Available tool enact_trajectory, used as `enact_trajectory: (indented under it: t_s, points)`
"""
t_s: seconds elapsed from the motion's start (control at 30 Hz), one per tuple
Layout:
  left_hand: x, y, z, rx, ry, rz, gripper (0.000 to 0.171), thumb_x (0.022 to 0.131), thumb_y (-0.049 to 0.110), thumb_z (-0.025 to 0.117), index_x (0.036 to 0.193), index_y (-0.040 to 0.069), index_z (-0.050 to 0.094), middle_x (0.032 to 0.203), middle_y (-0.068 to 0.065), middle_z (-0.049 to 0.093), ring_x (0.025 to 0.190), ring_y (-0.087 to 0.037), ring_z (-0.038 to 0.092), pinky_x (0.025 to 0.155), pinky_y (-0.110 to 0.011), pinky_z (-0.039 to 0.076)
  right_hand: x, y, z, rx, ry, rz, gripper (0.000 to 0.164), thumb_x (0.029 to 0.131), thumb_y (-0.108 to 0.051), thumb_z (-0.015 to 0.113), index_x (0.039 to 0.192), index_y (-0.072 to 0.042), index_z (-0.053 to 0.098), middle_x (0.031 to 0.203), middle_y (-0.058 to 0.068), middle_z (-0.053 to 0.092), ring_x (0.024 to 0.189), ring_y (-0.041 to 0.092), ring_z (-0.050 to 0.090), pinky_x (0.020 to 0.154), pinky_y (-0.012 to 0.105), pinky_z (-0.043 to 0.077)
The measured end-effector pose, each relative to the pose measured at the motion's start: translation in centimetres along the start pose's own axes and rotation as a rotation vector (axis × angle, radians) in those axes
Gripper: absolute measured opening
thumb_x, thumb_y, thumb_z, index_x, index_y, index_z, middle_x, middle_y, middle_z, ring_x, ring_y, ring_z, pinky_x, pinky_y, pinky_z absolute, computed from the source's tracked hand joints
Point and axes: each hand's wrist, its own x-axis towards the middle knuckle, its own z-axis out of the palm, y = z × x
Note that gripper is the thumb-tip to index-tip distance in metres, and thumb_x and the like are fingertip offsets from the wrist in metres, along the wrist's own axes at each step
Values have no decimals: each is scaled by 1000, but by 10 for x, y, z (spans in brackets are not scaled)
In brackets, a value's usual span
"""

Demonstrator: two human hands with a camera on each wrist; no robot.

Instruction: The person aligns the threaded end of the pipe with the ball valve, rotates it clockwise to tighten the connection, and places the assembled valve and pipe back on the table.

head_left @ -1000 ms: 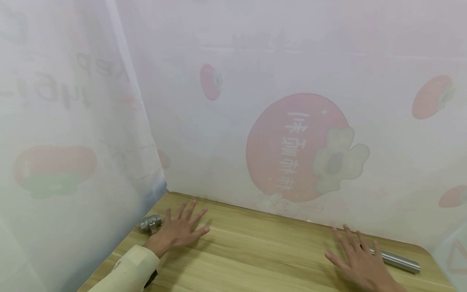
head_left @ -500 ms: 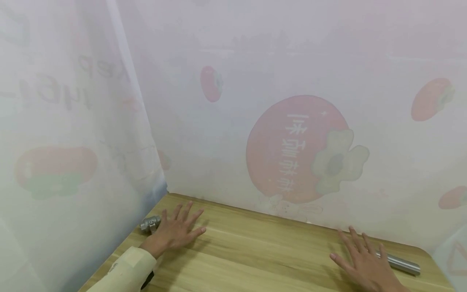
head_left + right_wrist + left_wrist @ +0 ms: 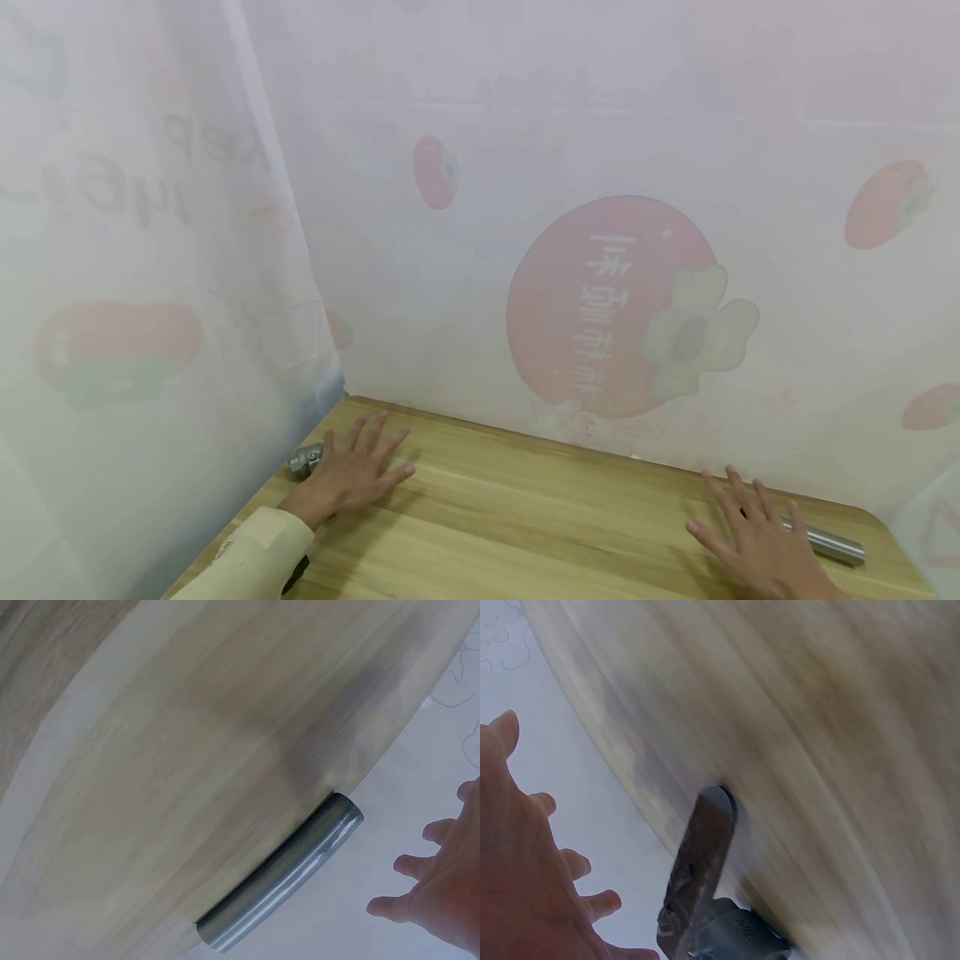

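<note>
My left hand (image 3: 348, 475) is spread with its fingers apart over the left part of the table, holding nothing. In the head view it partly covers a metal ball valve (image 3: 303, 460). The left wrist view shows this valve's body (image 3: 739, 934) and its long flat lever handle (image 3: 697, 862) lying beside the hand. Over on the right, my right hand (image 3: 761, 542) is also spread and holds nothing. It overlaps the near end of a steel pipe (image 3: 828, 543) in the head view. A threaded end shows on the pipe (image 3: 281, 874) in the right wrist view.
The wood-grain table (image 3: 517, 508) has a rounded far right corner. Behind it hangs a pale curtain (image 3: 465, 292) printed with red persimmons, close along the back edge. Another pale curtain (image 3: 150, 267) runs down the left side.
My left hand has shifted a little left, covering more of the valve. My right hand has moved slightly right over the pipe. Both objects stay where they were.
</note>
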Motion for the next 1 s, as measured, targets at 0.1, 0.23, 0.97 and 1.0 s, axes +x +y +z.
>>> enact_trajectory:
  t_s: [0.1, 0.23, 0.97, 1.0]
  points:
    - [-1, -3, -1, -11, 2, -5, 75, 109, 68, 47, 170, 25, 40, 179, -22, 24, 159, -59, 27, 116, -96, 13, -1, 3, 0, 1, -8, 7, 88, 105, -69, 56, 173, -19, 29, 172, 33, 32, 148, 71, 30, 105, 98, 18]
    - [-4, -8, -3, -22, -15, -26, 75, 109, 68, 47, 171, 27, 37, 180, -21, 20, 161, -58, 22, 118, -95, 10, -3, 7, 1, -5, 1, 9, 90, 105, -70, 56, 174, -21, 26, 171, 32, 33, 147, 70, 32, 105, 98, 19]
    - [-14, -25, -5, -16, -4, -49, 76, 108, 69, 48, 171, 27, 38, 179, -23, 22, 159, -60, 28, 116, -97, 8, -9, 20, -1, -31, -38, 57, 92, 106, -71, 50, 177, -24, 14, 169, 37, 32, 145, 74, 31, 102, 98, 18]
    - [-14, -25, -4, -15, -3, -52, 76, 108, 69, 48, 171, 28, 38, 179, -23, 22, 159, -59, 28, 117, -97, 8, -9, 21, 0, -33, -40, 62, 93, 106, -72, 50, 177, -24, 14, 169, 37, 32, 144, 74, 31, 101, 98, 18]
